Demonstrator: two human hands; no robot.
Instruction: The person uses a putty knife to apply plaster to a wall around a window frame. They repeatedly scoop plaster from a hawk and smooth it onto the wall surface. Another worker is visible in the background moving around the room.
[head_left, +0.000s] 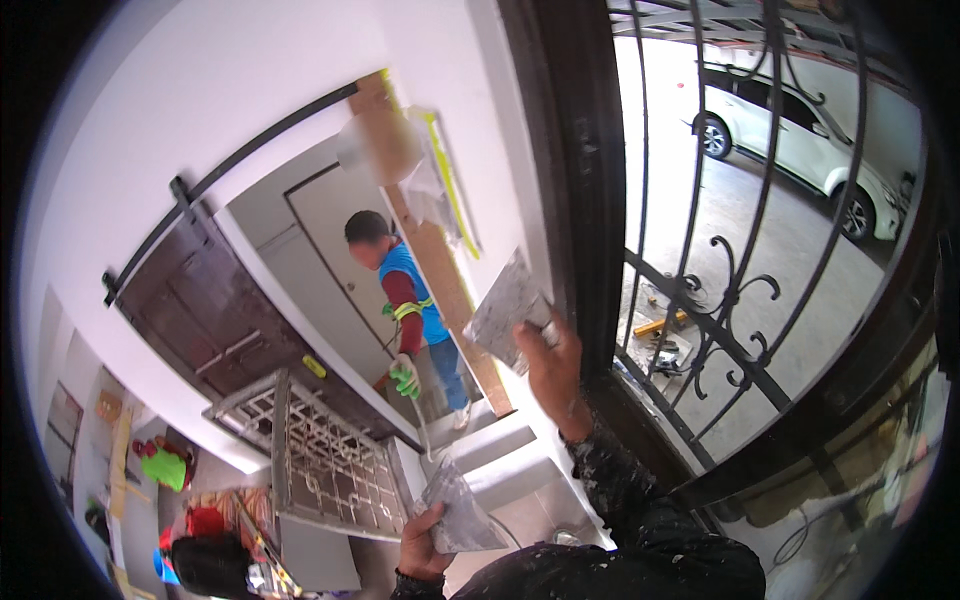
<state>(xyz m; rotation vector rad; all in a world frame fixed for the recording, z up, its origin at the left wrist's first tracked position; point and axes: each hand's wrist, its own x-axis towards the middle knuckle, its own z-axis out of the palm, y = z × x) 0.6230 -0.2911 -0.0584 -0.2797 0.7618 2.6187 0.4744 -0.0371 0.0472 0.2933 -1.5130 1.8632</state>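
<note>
My right hand (556, 372) grips a flat grey putty blade (500, 308), thumb across its face. That blade is raised against or just in front of the white wall strip (520, 150) beside the dark window frame (578, 190); whether it touches cannot be told. Lower down, my left hand (424, 545) closes round the edge of a second grey putty blade (458, 512), tilted and smeared. Any handles are hidden. Pale spots speckle my dark right sleeve (620, 490).
Black window bars (735, 330) stand at the right, with a white car (790, 130) outside. A person in a blue vest (425, 310) wears green-and-white gloves in the doorway. A metal grille (330, 460) leans below a brown sliding door (215, 300). Bags (210, 560) lie lower left.
</note>
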